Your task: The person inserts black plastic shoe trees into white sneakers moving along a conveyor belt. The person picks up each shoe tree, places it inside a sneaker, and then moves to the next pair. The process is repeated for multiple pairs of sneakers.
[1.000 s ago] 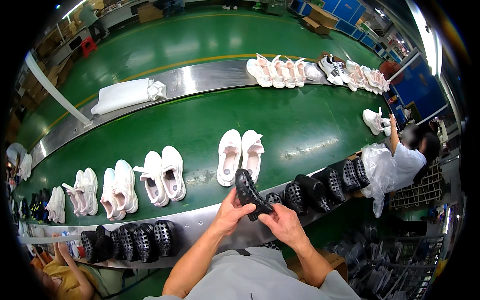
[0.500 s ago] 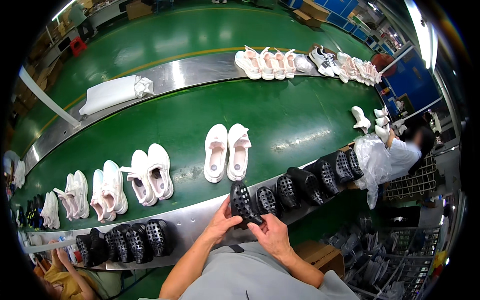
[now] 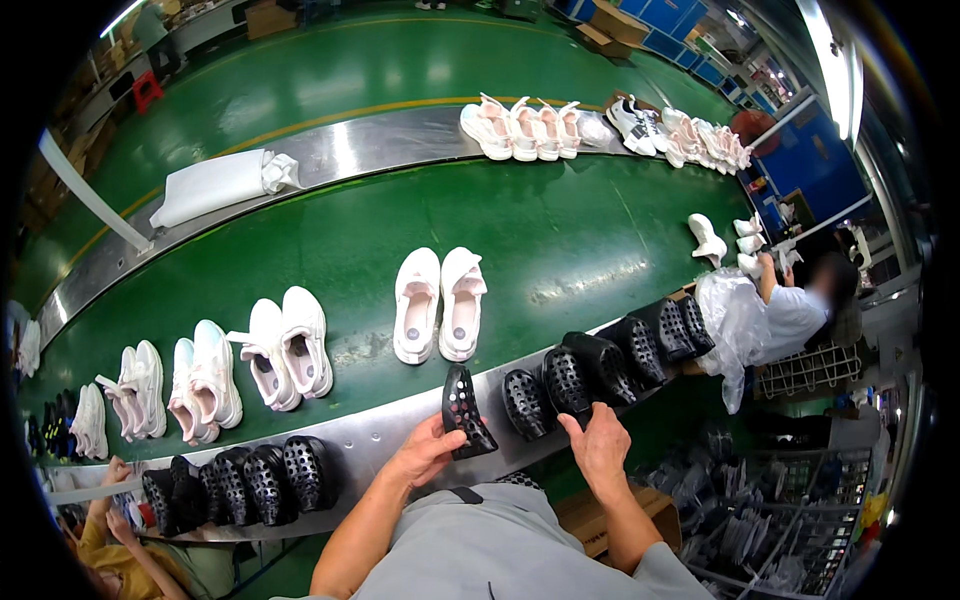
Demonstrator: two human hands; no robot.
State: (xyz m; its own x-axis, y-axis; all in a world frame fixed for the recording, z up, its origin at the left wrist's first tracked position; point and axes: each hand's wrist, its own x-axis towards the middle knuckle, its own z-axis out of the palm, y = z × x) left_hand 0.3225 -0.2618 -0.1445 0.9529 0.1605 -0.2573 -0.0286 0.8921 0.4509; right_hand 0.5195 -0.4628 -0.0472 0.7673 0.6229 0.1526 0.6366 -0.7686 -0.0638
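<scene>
My left hand (image 3: 428,450) is closed around a black perforated shoe insert (image 3: 463,405), held upright over the metal ledge. To its right, my right hand (image 3: 600,446) pinches the lower end of a second black perforated insert (image 3: 566,380), which rests in the row on the ledge. Another insert (image 3: 524,402) lies between the two hands, touched by neither. Straight ahead on the green belt stands a pair of white slip-on sneakers (image 3: 416,306) with pale pink linings, toes pointing away from me.
More white sneakers (image 3: 305,345) line the green belt (image 3: 590,235) to the left. Black inserts (image 3: 310,472) stand along the near metal ledge (image 3: 375,440). Co-workers sit at the far right (image 3: 797,318) and lower left (image 3: 130,555). A cardboard box (image 3: 640,515) is below my right arm.
My right hand has left the first insert and moved right onto another in the row. My left hand keeps the first insert. The belt's shoes have shifted slightly left in view.
</scene>
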